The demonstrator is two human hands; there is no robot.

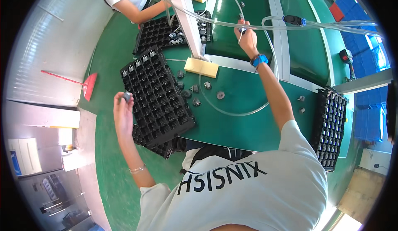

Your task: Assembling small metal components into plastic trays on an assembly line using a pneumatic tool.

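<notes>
Between the fingertips of my left hand [123,117] is a small grey round part [126,96], raised beside the left edge of a black compartment tray [159,96]. That tray lies tilted on the near left of the table, with several metal-pronged parts [139,64] along its far row. My right hand [248,42] reaches far forward over a green belt, its fingers closed around something small and dark that I cannot make out. Clear tubing passes close by it. Several loose round metal parts [220,95] lie between the tray and my right arm.
A yellow foam block [203,68] sits at the foot of a white post [184,19]. Clear tubes [236,114] loop over the green table. Another filled black tray [330,125] stands at the right. Across the far left, a co-worker's arm [145,13] extends over another black tray [151,36].
</notes>
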